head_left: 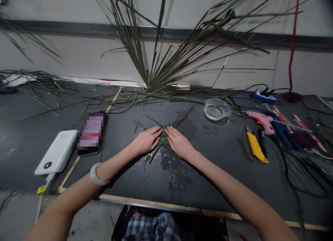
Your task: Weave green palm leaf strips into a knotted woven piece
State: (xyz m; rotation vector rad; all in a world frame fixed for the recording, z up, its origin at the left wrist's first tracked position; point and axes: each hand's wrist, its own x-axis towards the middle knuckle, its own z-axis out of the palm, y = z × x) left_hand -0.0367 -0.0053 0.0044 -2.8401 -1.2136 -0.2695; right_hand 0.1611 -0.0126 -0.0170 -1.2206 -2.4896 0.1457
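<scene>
A small woven knot of green palm-leaf strips [164, 140] lies on the dark tabletop [182, 185], with loose strip ends fanning out from it. My left hand [147, 139] presses its fingertips against the left side of the weave. My right hand [179, 142] holds the right side, and its fingertips nearly meet those of my left hand. Both hands rest flat and low on the table. The middle of the knot shows between my fingers, while its edges are hidden beneath them. A white bangle [98, 174] circles my left wrist.
A cut palm frond [166, 65] leans against the wall behind the table. Nearby lie a glass bowl [217, 109], pink glue gun [261, 121], yellow utility knife [255, 147], white power bank [56, 152] and phone [91, 133]. Wet patches mark the tabletop.
</scene>
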